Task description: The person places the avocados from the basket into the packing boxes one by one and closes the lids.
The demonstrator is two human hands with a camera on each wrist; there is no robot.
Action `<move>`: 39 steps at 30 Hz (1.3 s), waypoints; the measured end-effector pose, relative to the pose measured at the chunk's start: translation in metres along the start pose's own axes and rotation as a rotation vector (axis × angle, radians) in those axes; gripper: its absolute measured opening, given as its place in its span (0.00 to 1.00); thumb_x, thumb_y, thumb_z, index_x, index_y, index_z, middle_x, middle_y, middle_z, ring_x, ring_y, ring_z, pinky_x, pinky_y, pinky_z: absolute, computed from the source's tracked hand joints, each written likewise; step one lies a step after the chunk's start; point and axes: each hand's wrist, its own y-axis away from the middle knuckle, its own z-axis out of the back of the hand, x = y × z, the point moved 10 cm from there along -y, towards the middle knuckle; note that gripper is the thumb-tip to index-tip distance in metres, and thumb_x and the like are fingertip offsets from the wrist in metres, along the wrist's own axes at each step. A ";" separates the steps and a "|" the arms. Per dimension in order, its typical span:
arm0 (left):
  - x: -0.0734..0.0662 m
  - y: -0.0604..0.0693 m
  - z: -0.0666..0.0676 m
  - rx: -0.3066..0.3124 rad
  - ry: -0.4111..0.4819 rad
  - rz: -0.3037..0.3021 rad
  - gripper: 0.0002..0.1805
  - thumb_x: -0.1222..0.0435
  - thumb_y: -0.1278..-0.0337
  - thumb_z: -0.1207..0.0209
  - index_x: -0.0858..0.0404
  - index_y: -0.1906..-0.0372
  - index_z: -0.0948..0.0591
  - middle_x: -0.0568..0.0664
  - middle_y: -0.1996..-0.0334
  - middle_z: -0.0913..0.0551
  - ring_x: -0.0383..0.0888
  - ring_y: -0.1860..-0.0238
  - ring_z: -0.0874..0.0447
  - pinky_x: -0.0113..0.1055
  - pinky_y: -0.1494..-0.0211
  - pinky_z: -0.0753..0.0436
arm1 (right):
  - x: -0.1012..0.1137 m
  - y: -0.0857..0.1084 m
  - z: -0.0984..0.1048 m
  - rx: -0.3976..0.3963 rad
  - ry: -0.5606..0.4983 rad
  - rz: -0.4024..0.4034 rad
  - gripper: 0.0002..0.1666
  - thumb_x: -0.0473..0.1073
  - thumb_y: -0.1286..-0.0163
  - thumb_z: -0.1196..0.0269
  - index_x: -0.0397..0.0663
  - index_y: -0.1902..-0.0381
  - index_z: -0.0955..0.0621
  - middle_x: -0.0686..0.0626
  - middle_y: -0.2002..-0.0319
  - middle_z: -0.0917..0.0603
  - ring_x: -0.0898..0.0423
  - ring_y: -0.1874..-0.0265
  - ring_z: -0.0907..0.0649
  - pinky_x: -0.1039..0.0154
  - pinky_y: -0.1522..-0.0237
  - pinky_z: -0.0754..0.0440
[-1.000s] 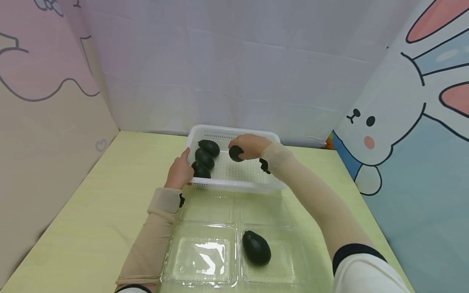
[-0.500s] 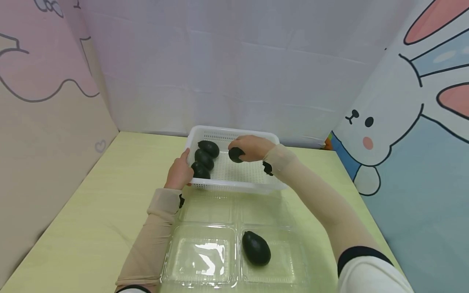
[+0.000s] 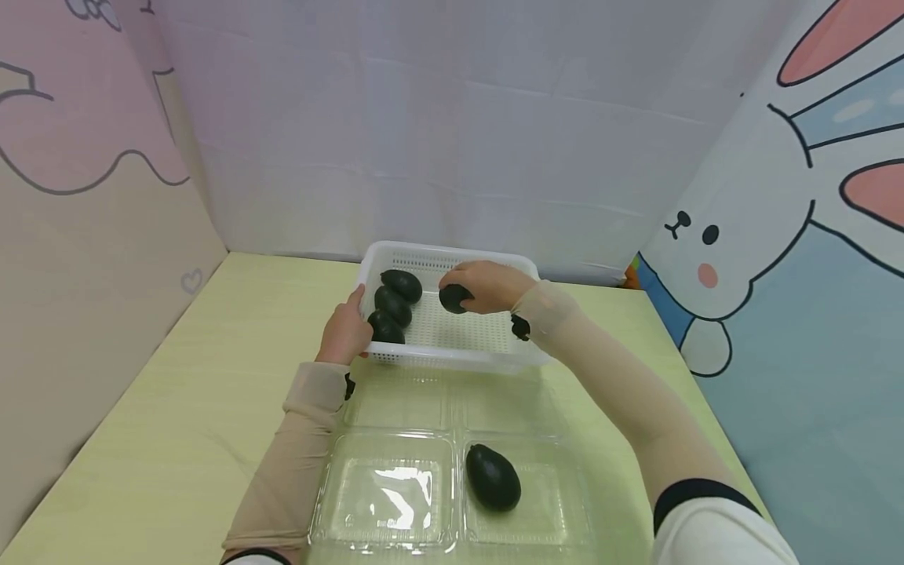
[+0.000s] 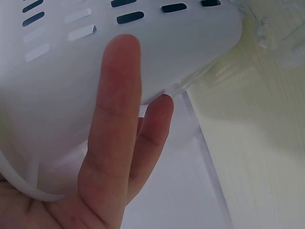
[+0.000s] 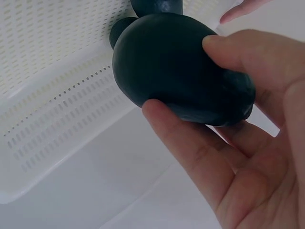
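Note:
In the head view a white perforated plastic basket (image 3: 455, 357) stands at the back of the table. My right hand (image 3: 492, 285) holds a dark green avocado (image 3: 453, 298) over the basket floor. The right wrist view shows that avocado (image 5: 162, 67) between thumb and fingers, its narrow end toward the palm. Several more avocados (image 3: 393, 306) lie in a row along the basket's left side. My left hand (image 3: 346, 329) grips the basket's left front corner; in the left wrist view its fingers (image 4: 116, 109) lie along the outside wall, the thumb mostly hidden.
Before the basket lies a clear plastic tray (image 3: 457, 486) with square compartments. A single avocado (image 3: 493, 477) rests in its front right compartment. The basket partly covers the tray's back edge. A pale curtain (image 3: 452, 157) rises behind the table (image 3: 233, 377).
Hardly anything differs. The right wrist and forearm have shifted slightly to the right, while the held avocado stays almost in place. The left hand keeps its grip on the basket.

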 end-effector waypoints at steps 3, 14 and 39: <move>0.000 0.000 0.000 0.000 0.001 0.002 0.42 0.76 0.41 0.53 0.55 0.22 0.52 0.70 0.42 0.33 0.65 0.51 0.26 0.37 0.80 0.17 | 0.000 0.002 0.002 -0.016 -0.003 0.001 0.25 0.39 0.35 0.35 0.51 0.39 0.23 0.46 0.43 0.21 0.49 0.44 0.22 0.55 0.43 0.24; 0.000 0.001 -0.001 0.000 -0.011 0.007 0.43 0.76 0.41 0.54 0.55 0.22 0.52 0.71 0.41 0.34 0.65 0.50 0.27 0.38 0.79 0.16 | 0.007 0.014 0.008 -0.059 -0.009 0.033 0.25 0.37 0.36 0.35 0.49 0.41 0.22 0.46 0.46 0.20 0.49 0.46 0.21 0.55 0.43 0.24; 0.000 0.001 -0.001 -0.004 -0.008 0.011 0.42 0.76 0.40 0.54 0.55 0.22 0.52 0.70 0.42 0.33 0.65 0.50 0.27 0.35 0.81 0.18 | 0.026 0.028 0.018 -0.085 0.036 0.083 0.24 0.37 0.36 0.35 0.47 0.41 0.22 0.45 0.44 0.20 0.48 0.44 0.22 0.56 0.43 0.23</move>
